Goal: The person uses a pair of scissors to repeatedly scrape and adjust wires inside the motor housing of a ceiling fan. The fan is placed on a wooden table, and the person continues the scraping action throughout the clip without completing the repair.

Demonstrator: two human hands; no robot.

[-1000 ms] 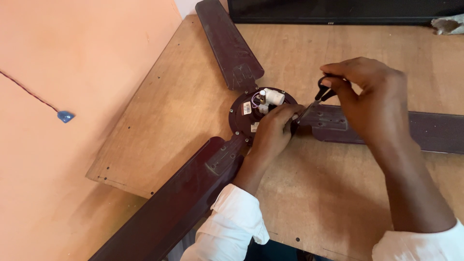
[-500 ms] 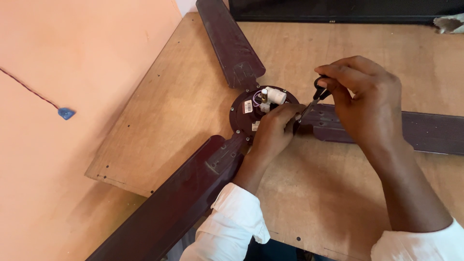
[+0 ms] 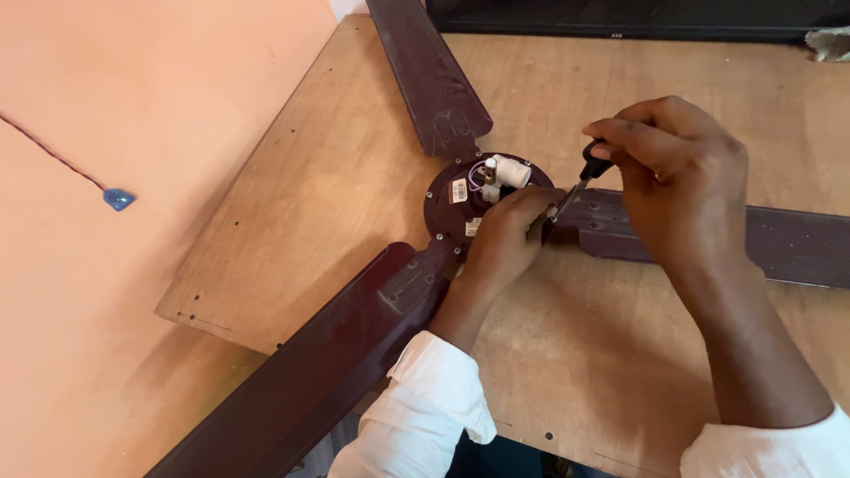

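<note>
A dark brown ceiling fan (image 3: 482, 199) lay flat on the wooden counter (image 3: 354, 195), with its round motor hub near the middle of the view and three blades going out toward 12, 3 and 7 o'clock. The left hand (image 3: 509, 235) rested on the hub at its 4 o'clock side, fingers curled and pressing where the 3 o'clock blade joins; whether it pinched any small part, I could not tell. The right hand (image 3: 677, 177) was clenched around the black handle of a screwdriver (image 3: 575, 181), and the thin shaft slanted down toward 7 o'clock, its tip hidden just beside the left fingers. A white cylindrical part (image 3: 511, 170) with thin wires sat on top of the hub.

Compared with one second before, the right hand had moved a little toward 12 o'clock, and the handle was more covered by the fingers. The left hand kept the same place on the hub, and the fan had not shifted.

At 9 o'clock, on the orange floor (image 3: 133, 310), a thin wire ended in a small blue piece (image 3: 118, 198).
</note>
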